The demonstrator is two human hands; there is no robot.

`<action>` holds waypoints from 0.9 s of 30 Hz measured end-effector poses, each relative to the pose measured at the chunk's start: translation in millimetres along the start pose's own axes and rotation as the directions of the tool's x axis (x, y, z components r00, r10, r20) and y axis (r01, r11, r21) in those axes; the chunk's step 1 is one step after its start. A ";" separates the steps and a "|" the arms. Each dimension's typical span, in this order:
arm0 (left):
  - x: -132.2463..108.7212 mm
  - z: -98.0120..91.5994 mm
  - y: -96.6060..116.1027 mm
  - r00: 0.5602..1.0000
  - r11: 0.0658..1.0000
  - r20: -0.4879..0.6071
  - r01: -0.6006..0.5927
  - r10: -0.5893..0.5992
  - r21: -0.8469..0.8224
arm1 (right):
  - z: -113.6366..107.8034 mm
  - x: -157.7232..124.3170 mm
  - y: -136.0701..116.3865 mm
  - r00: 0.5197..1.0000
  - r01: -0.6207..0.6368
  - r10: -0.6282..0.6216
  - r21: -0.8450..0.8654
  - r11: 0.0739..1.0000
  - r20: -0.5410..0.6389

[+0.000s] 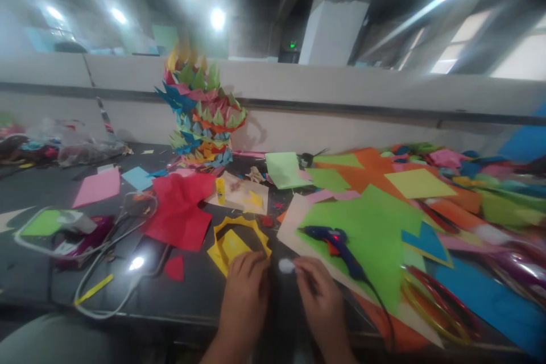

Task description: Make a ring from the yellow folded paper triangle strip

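Note:
A yellow paper crown [216, 240] with a zigzag edge lies near the table's front. My left hand [247, 290] is closed at its lower right side, with curled fingers on the paper; the fingertips are partly hidden. Just to the right, my right hand [318, 293] is closed in a pinch. At its fingertips is a small white piece [286, 265], too blurred to tell its material. A dark blue glue gun [335, 239] lies on green paper [375, 239], beyond my right hand. Red paper [179, 210] spreads out left of the crown.
A tall sculpture of folded paper [205, 114] stands by the low wall. A yellow glue stick [220, 190] is upright behind the crown. White cable [85, 253] and a phone [147, 256] lie on the left; scissors [435, 307] and coloured sheets crowd the right.

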State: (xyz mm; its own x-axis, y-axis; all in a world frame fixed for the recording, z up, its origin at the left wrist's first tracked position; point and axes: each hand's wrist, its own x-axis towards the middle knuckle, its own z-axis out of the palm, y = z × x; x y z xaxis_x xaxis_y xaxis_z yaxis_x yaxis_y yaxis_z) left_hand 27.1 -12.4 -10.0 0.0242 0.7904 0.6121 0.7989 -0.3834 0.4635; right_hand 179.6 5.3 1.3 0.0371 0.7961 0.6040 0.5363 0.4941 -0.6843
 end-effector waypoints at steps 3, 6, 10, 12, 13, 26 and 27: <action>-0.6 -2.0 2.2 0.997 0.999 -0.080 -0.018 0.022 0.045 | -0.4 -2.9 -6.4 0.995 0.080 -0.081 -0.013 0.997 -0.055; 0.2 -6.1 5.3 0.988 0.997 -0.143 -0.058 0.066 0.058 | -12.3 -1.8 -11.2 0.987 0.138 -0.143 -0.069 0.988 -0.078; 8.1 -25.9 -3.9 0.961 0.974 -0.160 -0.212 0.224 0.084 | -57.8 37.8 2.1 0.983 0.115 -0.149 -0.272 0.956 -0.108; 15.5 -40.5 -19.7 0.944 0.956 -0.167 -0.266 0.284 0.125 | -84.4 75.8 24.5 0.989 0.047 -0.094 -0.361 0.931 -0.114; 19.6 -47.6 -29.7 0.941 0.952 -0.174 -0.265 0.289 0.151 | -96.1 96.3 39.6 0.997 0.023 -0.052 -0.398 0.917 -0.061; 25.1 -41.8 -109.0 0.856 0.813 -0.020 -0.483 0.516 0.326 | -116.6 260.3 158.9 0.957 -0.047 0.252 -0.785 0.617 0.142; 23.5 -38.9 -111.8 0.871 0.834 -0.047 -0.450 0.488 0.318 | -112.6 275.0 161.1 0.958 -0.052 0.255 -0.790 0.611 0.134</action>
State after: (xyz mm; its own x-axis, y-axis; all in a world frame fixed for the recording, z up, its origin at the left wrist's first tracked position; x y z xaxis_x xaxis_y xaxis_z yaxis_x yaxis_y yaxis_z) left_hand -85.1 30.5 -22.4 0.3830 0.4791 0.7898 0.8466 -0.5242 -0.0925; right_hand 371.1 264.5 103.2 0.0591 0.9353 0.3489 0.9918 -0.0152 -0.1272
